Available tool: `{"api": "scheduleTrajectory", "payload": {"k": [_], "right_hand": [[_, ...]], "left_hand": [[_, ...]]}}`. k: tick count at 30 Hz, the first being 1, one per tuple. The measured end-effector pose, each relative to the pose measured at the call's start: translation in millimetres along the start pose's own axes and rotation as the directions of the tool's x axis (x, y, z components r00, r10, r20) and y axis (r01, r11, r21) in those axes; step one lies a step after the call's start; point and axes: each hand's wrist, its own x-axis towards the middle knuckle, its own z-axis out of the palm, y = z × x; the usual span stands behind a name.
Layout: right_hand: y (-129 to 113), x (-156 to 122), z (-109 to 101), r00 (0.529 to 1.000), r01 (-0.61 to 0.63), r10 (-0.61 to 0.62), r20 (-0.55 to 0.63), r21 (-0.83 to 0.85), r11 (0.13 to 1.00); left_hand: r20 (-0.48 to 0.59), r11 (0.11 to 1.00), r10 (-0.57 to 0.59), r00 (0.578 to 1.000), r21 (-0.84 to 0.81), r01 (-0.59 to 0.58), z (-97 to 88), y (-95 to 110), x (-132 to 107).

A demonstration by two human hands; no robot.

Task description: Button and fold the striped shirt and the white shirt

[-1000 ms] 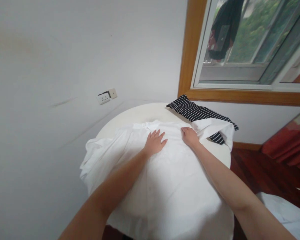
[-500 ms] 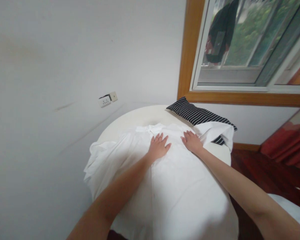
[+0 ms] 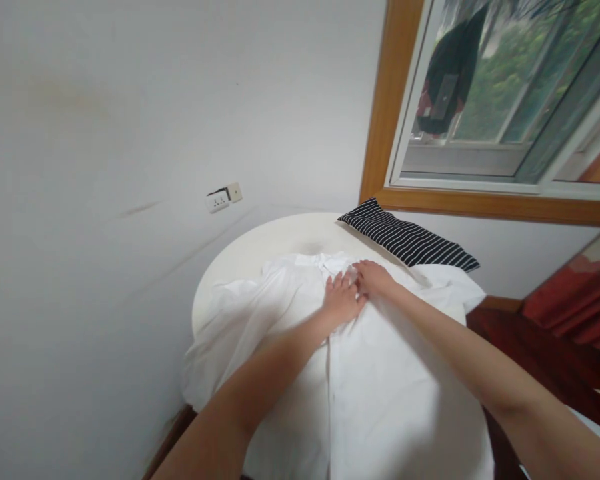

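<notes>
One round white worktop [image 3: 285, 233] carries a white fabric garment [image 3: 410, 393], laid out, wrinkles remaining; a black-and-white striped cloth [image 3: 415, 240] lies at the worktop's far right. My left hand [image 3: 343, 300] rests there, fingers spread; whether my right hand [image 3: 374, 277] pinches fabric, I can't tell.

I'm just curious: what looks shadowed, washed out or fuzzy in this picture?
Head view: a soft grey shadow lies over the lower right of the cloth; head view: white cloth on the pale table leaves some edges faint; head view: fingers of the left hand and right hand look slightly soft, as does the greenery outside.
</notes>
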Motion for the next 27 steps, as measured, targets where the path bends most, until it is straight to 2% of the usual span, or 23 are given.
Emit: {"api": "scheduleTrajectory", "payload": {"k": [3,7,9,11,14,15,17,19,20,21,23,25,27], "right_hand": [[-3.8,17.6,14.8,0.997,-0.057,0.054,0.053,0.048,0.997],[5.5,25.0,33.9,0.994,-0.105,0.102,0.038,0.071,0.992],[8.4,27.3,37.9,0.993,-0.121,0.119,0.024,0.073,0.99],[8.1,29.7,38.6,0.99,-0.139,0.138,0.021,0.067,0.988],[5.3,31.7,37.4,0.989,-0.147,0.147,0.009,0.07,0.987],[4.7,31.8,37.1,0.989,-0.146,0.146,0.0,0.075,0.986],[4.6,31.3,37.2,0.99,-0.14,0.143,-0.02,0.085,0.986],[5.6,30.7,37.8,0.989,-0.139,0.142,-0.029,0.097,0.986],[6.3,30.7,38.2,0.989,-0.139,0.143,-0.03,0.102,0.985],[6.9,30.8,38.6,0.989,-0.139,0.143,-0.03,0.107,0.984],[8.0,31.5,39.4,0.989,-0.139,0.143,-0.028,0.117,0.983],[8.5,32.3,40.5,0.989,-0.138,0.143,-0.027,0.127,0.982],[8.5,32.5,41.5,0.99,-0.133,0.139,-0.032,0.134,0.982]], "left_hand": [[0.024,0.999,0.048,0.999,-0.004,-0.048,0.2,-7.3,10.6],[-0.027,0.989,0.15,0.988,0.019,-0.15,-5.9,-20.9,17.2],[-0.072,0.98,0.195,0.978,0.054,-0.192,-15.7,-27.4,18.2],[-0.131,0.98,0.182,0.974,0.105,-0.169,-33.3,-35.4,19.2],[-0.212,0.981,-0.013,0.977,0.186,0.054,-72.0,-56.1,22.5],[-0.229,0.964,-0.1,0.968,0.22,0.151,-86.0,-66.1,23.8],[-0.249,0.886,-0.297,0.922,0.288,0.363,-110.9,-90.1,26.1],[-0.175,0.784,-0.494,0.852,0.334,0.523,-128.7,-116.3,26.9],[-0.1,0.754,-0.569,0.817,0.333,0.566,-134.6,-128.9,26.6],[-0.017,0.737,-0.623,0.782,0.321,0.594,-138.7,-140.6,26.0],[0.188,0.748,-0.658,0.729,0.269,0.606,-142.9,-159.6,24.4],[0.339,0.789,-0.613,0.713,0.216,0.576,-144.4,-172.1,23.2],[0.348,0.835,-0.55,0.76,0.212,0.507,-145.6,-178.0,23.0]]}}
